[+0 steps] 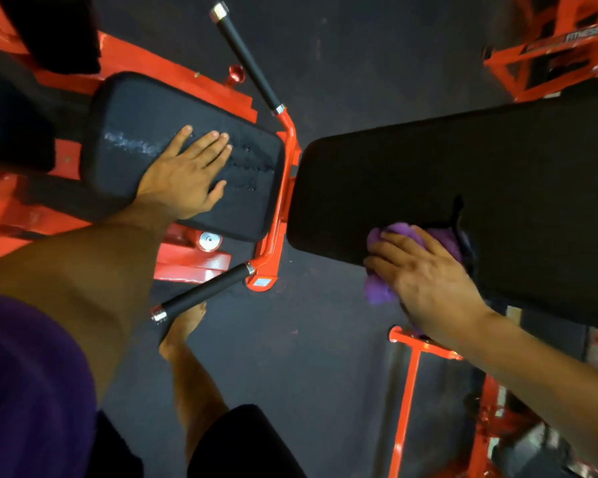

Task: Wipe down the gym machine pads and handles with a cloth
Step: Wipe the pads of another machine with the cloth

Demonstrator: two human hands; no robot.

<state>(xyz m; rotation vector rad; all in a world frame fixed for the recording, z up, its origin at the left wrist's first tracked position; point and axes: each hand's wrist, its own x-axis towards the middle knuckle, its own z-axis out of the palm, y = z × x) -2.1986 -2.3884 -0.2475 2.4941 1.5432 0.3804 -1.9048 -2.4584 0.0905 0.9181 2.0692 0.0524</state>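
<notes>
A long black padded back pad [463, 188] fills the right. Left of it lies a smaller black cushioned seat pad [135, 125]. Between them, an orange steel frame [283, 188] carries two black foam-grip handles [246, 60]. The left hand [183, 174] rests flat, fingers spread, on the seat. The right hand [425, 270] presses a crumpled purple cloth [377, 288] against the back pad's near edge.

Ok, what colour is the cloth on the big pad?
Purple; the cloth shows under the right hand in the head view.

A dark rubbery gym floor [342, 56] spreads beyond the fingertips; a second orange steel frame [567, 46] stands far right.
</notes>
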